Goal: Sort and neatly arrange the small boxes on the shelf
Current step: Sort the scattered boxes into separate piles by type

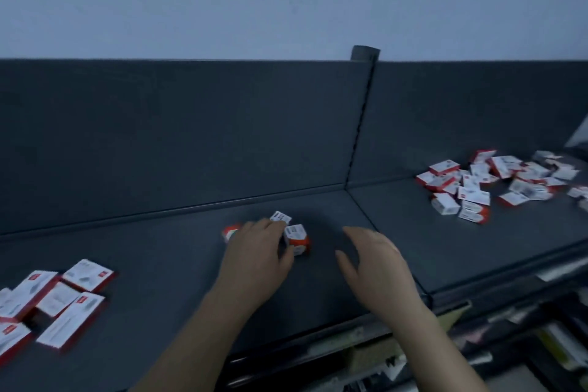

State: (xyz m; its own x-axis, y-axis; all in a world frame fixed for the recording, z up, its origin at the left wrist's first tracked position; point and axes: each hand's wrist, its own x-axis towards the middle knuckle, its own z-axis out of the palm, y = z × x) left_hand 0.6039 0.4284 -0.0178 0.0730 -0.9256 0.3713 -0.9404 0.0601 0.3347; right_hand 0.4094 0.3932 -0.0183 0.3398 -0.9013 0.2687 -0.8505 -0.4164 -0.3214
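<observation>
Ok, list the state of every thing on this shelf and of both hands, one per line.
left hand, grips the middle boxes
middle boxes, clustered under the left hand, not lined up
right hand, open, holds nothing, apart from the boxes
right pile, loose jumble, unsorted
left boxes, lying flat, askew, some overlapping

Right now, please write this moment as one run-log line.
left hand: grips small red-and-white cardboard boxes | right hand: open, empty | dark grey shelf: loose pile at right
</observation>
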